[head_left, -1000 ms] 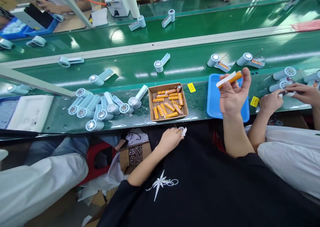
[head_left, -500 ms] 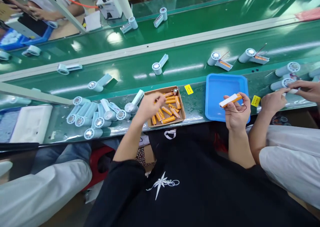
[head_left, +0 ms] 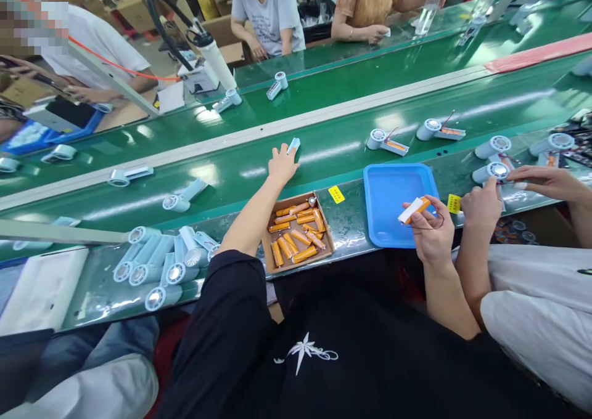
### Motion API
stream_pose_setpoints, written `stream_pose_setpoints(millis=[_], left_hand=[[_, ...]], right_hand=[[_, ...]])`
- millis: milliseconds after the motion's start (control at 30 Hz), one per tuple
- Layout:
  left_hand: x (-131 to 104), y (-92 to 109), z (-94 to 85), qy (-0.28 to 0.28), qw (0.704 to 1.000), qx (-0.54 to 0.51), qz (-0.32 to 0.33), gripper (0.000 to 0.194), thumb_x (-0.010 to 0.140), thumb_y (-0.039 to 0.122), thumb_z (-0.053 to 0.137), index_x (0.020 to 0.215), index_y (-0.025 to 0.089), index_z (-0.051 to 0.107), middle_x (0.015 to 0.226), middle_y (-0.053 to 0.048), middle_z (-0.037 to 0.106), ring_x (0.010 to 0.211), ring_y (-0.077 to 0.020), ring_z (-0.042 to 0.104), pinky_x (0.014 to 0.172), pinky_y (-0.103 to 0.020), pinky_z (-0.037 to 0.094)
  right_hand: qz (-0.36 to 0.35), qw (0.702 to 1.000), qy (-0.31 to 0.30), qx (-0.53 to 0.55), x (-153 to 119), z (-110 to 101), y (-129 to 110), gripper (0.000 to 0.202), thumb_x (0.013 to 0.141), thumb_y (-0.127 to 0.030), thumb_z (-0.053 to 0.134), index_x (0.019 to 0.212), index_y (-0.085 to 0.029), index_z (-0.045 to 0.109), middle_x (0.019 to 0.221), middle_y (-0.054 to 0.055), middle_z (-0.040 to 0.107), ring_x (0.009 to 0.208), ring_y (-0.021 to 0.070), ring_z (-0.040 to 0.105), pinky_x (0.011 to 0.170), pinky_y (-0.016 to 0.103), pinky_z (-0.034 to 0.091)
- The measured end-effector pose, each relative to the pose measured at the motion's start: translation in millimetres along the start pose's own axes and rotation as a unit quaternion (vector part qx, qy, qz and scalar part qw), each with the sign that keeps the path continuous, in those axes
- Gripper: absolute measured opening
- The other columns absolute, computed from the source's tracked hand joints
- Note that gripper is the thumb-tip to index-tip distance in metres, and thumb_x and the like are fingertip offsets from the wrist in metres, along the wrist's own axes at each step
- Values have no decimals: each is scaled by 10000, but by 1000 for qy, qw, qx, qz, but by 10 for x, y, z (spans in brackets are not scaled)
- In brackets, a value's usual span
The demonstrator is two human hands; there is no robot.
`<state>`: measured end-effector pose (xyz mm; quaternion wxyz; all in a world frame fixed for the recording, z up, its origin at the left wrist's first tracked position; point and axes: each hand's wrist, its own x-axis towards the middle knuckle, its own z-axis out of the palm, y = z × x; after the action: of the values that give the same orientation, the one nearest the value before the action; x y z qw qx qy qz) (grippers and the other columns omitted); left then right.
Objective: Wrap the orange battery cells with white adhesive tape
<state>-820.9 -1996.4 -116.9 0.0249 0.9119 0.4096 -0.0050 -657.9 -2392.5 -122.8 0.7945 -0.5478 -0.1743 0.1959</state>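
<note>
My left hand (head_left: 283, 165) reaches out over the belt, on top of a light-blue handheld fan body (head_left: 294, 145). Its fingers are spread; the fan's round head is hidden beneath them, and only the handle part shows. My right hand (head_left: 432, 231) is closed round an orange battery (head_left: 414, 210) with a white strip on its side and a thin dark wire, above the front of a blue plastic tray (head_left: 375, 234). Between my arms, a cardboard box (head_left: 329, 251) holds several orange batteries (head_left: 304, 255).
Several light-blue fan bodies (head_left: 147, 274) lie in a group at the left. Further ones, two with batteries and wires (head_left: 393, 146), rest on the green belt (head_left: 333, 154). A co-worker's hands (head_left: 483, 206) handle a fan at the right. Other people sit across the belt.
My left hand has gone from above the battery box out to the fan body on the belt. My right hand still holds the battery. The view has tilted up.
</note>
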Motion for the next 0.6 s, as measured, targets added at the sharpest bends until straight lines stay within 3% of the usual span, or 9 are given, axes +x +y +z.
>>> stream_pose_setpoints(millis=[133,267,333,467,600], left_hand=[[202,-75,-36,-89,996,11,19,646,944,333,649,1557,227,476,1547,-192,456,1322,-367,481,1048,-520,491],[326,-176,-44,-144,969,18,198,713,836,115,619,1535,225,526,1559,-92,537,1383,-246,472,1183,-374,407],[356,-221,-32,-147,956,36,251,709,799,79,601,1488,242,583,1538,-49,586,1379,-226,494,1194,-350,404],[348,-228,20,-126,956,67,255,573,783,73,635,1287,328,730,1487,24,641,1375,-255,510,1141,-359,462],[315,-120,76,-110,959,75,248,430,885,182,600,1272,309,737,1442,-34,662,1273,-293,576,1046,-400,524]], right_hand=[[-18,998,-59,-17,73,200,-114,567,712,-314,953,1203,-281,671,938,24,826,968,254,812,681,270,665],[-80,985,-148,-42,210,584,-339,491,720,-339,954,1129,-284,689,918,9,821,934,266,815,742,339,684],[-92,975,-197,-46,360,846,-375,445,751,-377,932,1113,-290,690,939,5,824,933,245,813,779,342,682],[-111,944,-298,-91,827,1433,-105,481,780,-442,893,1180,-263,695,949,5,825,888,211,808,812,323,663],[-126,902,-354,-212,1272,1902,388,407,837,-344,828,1203,-220,700,917,10,821,858,201,800,822,315,641]])
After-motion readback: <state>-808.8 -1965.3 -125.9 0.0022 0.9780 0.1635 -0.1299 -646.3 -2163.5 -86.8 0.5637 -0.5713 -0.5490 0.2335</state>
